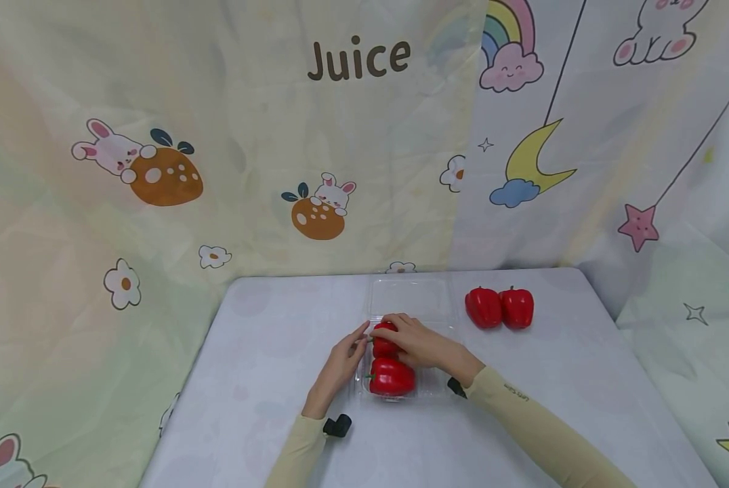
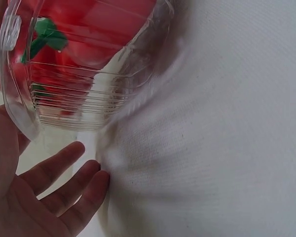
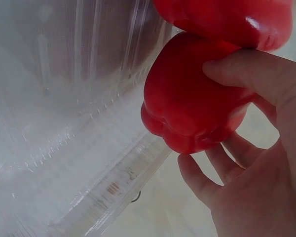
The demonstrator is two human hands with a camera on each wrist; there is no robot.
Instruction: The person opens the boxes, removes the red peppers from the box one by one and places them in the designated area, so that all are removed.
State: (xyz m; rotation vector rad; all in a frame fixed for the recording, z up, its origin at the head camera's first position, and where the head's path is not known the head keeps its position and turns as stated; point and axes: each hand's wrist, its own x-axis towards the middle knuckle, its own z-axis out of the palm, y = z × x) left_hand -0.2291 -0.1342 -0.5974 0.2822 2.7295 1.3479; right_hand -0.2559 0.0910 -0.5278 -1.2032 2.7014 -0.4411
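A clear plastic clamshell container (image 1: 433, 385) lies with its lid (image 1: 410, 297) folded back away from me. In its left half sit two red bell peppers, the nearer pepper (image 1: 391, 378) with its green stem to the left. My right hand (image 1: 427, 347) grips the farther bell pepper (image 3: 190, 94), thumb on one side and fingers on the other. At the container's left wall is my left hand (image 1: 339, 364), its fingers spread and fairly straight. Through that wall, green stems (image 2: 49, 37) show in the left wrist view.
Two more red bell peppers, a left one (image 1: 483, 308) and a right one (image 1: 517, 308), stand side by side at the table's back right. The white table (image 1: 255, 379) meets a printed cloth backdrop (image 1: 248, 135) behind.
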